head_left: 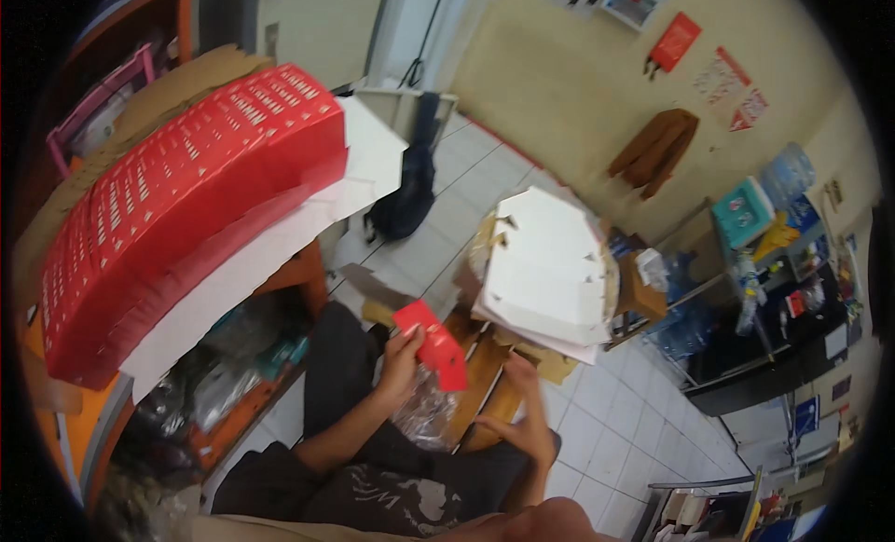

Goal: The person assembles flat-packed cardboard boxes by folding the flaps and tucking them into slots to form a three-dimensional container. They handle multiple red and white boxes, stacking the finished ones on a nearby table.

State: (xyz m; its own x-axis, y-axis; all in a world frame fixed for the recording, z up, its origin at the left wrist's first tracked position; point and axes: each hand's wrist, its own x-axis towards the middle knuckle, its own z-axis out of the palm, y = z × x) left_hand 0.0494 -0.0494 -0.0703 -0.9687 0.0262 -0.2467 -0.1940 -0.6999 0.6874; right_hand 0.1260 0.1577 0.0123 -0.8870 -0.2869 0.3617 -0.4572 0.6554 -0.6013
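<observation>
My left hand (400, 367) is closed on a folded red card piece (438, 353), gripped at its left edge above my lap. Over the wooden bench (477, 379), my right hand (528, 421) has its thumb and fingers apart and holds nothing. Crumpled clear plastic (426, 413) lies between my legs, just under the red card. A stack of white die-cut card sheets (545, 267) rests in front of my right hand, with brown cardboard under it.
At my left a long stack of red printed card (200, 192) lies on white sheets on an orange table (86, 421). Plastic bags (224, 393) fill the shelf below. Farther off are a dark bag (407, 197), a brown jacket (655, 152) and a cluttered black rack (778, 351) at the right.
</observation>
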